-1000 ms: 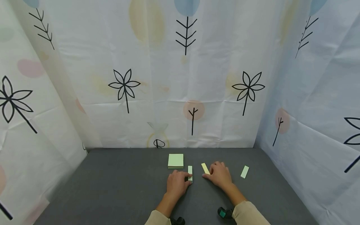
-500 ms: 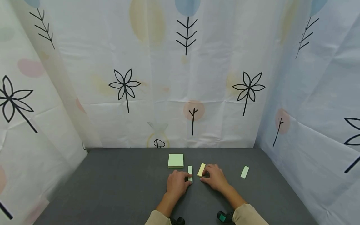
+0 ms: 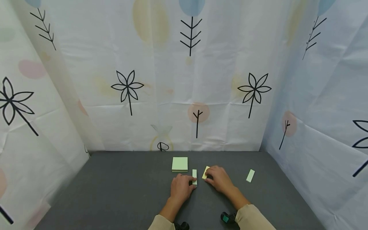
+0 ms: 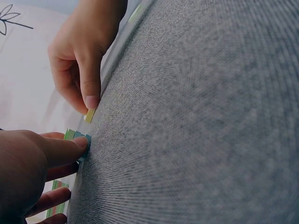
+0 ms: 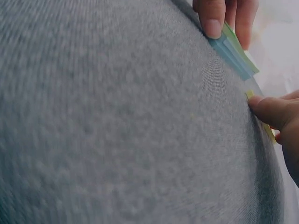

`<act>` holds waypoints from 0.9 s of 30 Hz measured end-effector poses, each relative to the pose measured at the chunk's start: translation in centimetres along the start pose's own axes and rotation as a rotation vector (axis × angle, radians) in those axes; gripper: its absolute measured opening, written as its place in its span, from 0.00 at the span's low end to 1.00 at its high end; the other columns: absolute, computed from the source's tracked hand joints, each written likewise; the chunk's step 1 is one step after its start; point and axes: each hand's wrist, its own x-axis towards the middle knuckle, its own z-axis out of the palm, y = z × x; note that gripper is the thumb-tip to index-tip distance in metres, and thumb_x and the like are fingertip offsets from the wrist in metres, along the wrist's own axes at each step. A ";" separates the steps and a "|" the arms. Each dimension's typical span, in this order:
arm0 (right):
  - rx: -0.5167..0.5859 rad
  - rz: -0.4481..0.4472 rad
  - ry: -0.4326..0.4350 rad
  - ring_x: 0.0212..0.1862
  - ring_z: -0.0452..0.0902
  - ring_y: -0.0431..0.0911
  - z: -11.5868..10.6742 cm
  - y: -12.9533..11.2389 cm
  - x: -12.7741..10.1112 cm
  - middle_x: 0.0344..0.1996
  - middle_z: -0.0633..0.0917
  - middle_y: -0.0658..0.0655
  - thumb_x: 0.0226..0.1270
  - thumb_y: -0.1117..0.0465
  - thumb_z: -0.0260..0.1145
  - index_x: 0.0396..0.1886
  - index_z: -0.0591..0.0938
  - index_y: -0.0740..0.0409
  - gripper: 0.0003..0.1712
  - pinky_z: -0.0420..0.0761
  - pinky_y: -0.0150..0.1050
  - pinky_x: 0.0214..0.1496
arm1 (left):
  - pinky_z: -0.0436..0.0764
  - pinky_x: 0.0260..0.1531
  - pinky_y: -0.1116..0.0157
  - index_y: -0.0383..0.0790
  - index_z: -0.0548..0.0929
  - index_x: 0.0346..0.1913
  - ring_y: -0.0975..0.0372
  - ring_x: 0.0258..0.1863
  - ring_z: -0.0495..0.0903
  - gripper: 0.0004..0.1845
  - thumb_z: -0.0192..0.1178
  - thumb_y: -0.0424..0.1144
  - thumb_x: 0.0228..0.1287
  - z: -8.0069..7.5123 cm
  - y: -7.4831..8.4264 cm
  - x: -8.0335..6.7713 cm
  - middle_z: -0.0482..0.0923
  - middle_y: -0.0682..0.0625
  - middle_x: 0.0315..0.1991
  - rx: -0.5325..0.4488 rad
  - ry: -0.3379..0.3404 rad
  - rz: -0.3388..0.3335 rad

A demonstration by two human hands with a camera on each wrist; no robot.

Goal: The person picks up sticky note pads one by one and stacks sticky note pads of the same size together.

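My left hand (image 3: 188, 184) holds the near end of a narrow green sticky-note strip (image 3: 194, 174) that lies on the grey mat (image 3: 120, 185). In the left wrist view its thumb (image 4: 70, 147) presses the strip's (image 4: 74, 136) edge and the fingers curl beneath. My right hand (image 3: 209, 179) pinches a narrow yellow strip (image 3: 205, 171) just right of the green one. Its fingertip (image 4: 91, 101) rests on the yellow strip's (image 4: 89, 115) end. In the right wrist view the green strip (image 5: 236, 51) and the yellow strip (image 5: 250, 94) lie a short gap apart.
A square green sticky-note pad (image 3: 179, 164) lies just behind my left hand. Another green strip (image 3: 250, 175) lies on the mat to the right. Patterned white curtains (image 3: 184, 80) close in the back and both sides.
My right hand has slid left with the yellow strip, turning it and bringing it close to the green strip. My left hand has stayed on the green strip.
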 end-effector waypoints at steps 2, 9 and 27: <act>-0.021 -0.050 0.014 0.42 0.80 0.49 0.0 0.2 0.0 0.34 0.85 0.51 0.49 0.58 0.78 0.32 0.85 0.54 0.12 0.76 0.52 0.45 | 0.73 0.30 0.59 0.58 0.91 0.40 0.61 0.30 0.75 0.14 0.76 0.47 0.46 0.0 0.0 0.0 0.85 0.59 0.31 0.002 0.001 0.001; -0.001 -0.081 -0.002 0.43 0.80 0.48 -0.1 0.6 0.1 0.36 0.86 0.50 0.55 0.58 0.74 0.33 0.86 0.54 0.07 0.77 0.51 0.46 | 0.74 0.31 0.59 0.58 0.90 0.41 0.61 0.30 0.74 0.14 0.76 0.47 0.46 0.1 0.0 0.1 0.84 0.59 0.31 0.011 -0.011 -0.004; 0.047 -0.133 0.055 0.42 0.79 0.50 -0.1 0.9 -0.2 0.37 0.87 0.53 0.61 0.58 0.70 0.34 0.88 0.56 0.06 0.76 0.53 0.41 | 0.73 0.30 0.60 0.58 0.91 0.40 0.62 0.29 0.74 0.15 0.76 0.47 0.46 -0.1 0.1 0.1 0.84 0.59 0.30 0.008 -0.015 0.001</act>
